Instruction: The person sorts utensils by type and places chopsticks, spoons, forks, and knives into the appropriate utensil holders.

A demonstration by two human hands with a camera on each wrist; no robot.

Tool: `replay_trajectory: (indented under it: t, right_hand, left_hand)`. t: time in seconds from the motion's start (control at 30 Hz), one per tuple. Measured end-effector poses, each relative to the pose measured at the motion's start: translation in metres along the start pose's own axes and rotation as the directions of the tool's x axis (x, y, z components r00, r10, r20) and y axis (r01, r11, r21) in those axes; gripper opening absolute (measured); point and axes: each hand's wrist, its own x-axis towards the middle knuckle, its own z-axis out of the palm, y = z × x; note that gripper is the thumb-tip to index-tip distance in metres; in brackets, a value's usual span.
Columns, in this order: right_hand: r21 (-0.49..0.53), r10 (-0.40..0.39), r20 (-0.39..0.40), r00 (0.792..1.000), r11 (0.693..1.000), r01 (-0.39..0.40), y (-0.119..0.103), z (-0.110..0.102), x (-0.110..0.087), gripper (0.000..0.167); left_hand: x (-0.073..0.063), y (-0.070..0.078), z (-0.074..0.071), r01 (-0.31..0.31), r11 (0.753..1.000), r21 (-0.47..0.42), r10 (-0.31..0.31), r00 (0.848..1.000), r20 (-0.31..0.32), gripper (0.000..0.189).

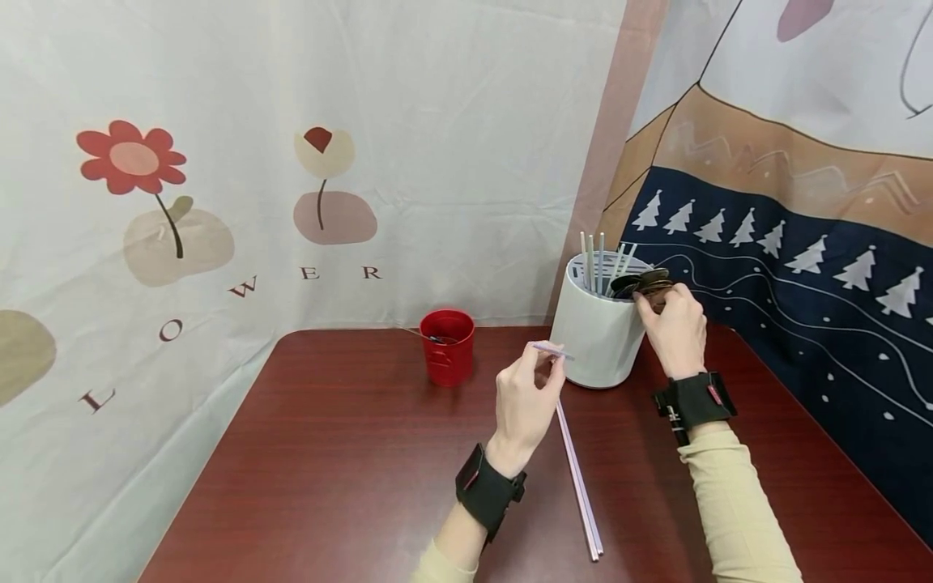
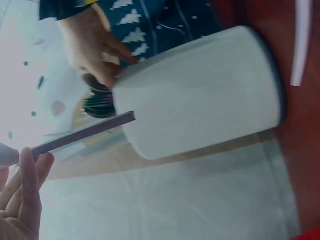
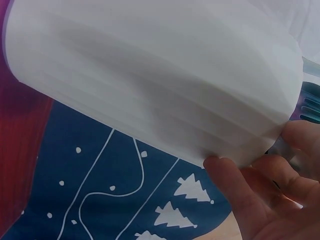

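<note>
My left hand (image 1: pixel 526 401) pinches a pale purple chopstick (image 2: pixel 82 133) between thumb and fingers, in front of a white utensil holder (image 1: pixel 594 340). Its free end points toward the holder's wall in the left wrist view. At the holder's right rim, my right hand (image 1: pixel 674 324) has its fingers curled about dark, shiny cutlery (image 1: pixel 641 283); some fork tines (image 3: pixel 311 107) show in the right wrist view. One right fingertip touches the holder's outer wall. Several pale chopsticks (image 1: pixel 591 263) stand in the slotted top. The cutlery's lower parts are hidden.
Two pale purple chopsticks (image 1: pixel 579 486) lie side by side on the dark red table (image 1: pixel 350 470). A small red bucket (image 1: pixel 448 364) with thin metal items inside stands left of the holder. Printed cloths (image 1: pixel 452 162) hang behind the table and along its right side.
</note>
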Motion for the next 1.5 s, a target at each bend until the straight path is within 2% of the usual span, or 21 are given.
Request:
replay_trajectory:
  t: [0.2, 0.4, 0.63, 0.77, 1.07, 1.3, 1.5]
  right_hand:
    - [-0.011, 0.007, 0.008, 1.000, 1.000, -0.007, 0.001, 0.000, 0.000, 0.042]
    - [-0.022, 0.011, 0.012, 1.000, 1.000, -0.011, 0.003, 0.001, -0.001, 0.041]
    - [-0.019, 0.001, 0.010, 1.000, 1.000, -0.001, 0.004, 0.002, -0.002, 0.041]
    - [-0.017, 0.002, 0.010, 1.000, 1.000, -0.002, 0.003, 0.001, -0.002, 0.040]
    - [-0.015, 0.013, 0.015, 1.000, 1.000, -0.012, 0.000, -0.001, -0.001, 0.039]
    - [-0.011, 0.020, 0.013, 1.000, 1.000, -0.020, -0.001, -0.001, 0.000, 0.040]
    - [-0.012, 0.028, 0.014, 1.000, 1.000, -0.028, -0.001, -0.001, 0.000, 0.040]
  left_hand:
    - [0.030, 0.011, 0.006, -0.086, 0.996, -0.004, 0.086, 0.996, 0.014, 0.012]
    - [0.062, 0.004, 0.021, -0.130, 0.990, 0.047, 0.128, 0.990, 0.056, 0.009]
    - [0.085, -0.011, 0.039, -0.045, 0.998, 0.049, 0.039, 0.991, 0.127, 0.011]
    - [0.092, -0.016, 0.049, -0.015, 0.995, 0.096, -0.001, 0.986, 0.165, 0.009]
    - [0.099, -0.023, 0.071, 0.039, 0.976, 0.216, -0.093, 0.965, 0.246, 0.011]
    - [0.099, -0.022, 0.074, 0.063, 0.970, 0.234, -0.134, 0.944, 0.303, 0.026]
    - [0.096, -0.023, 0.075, 0.073, 0.959, 0.275, -0.164, 0.933, 0.322, 0.026]
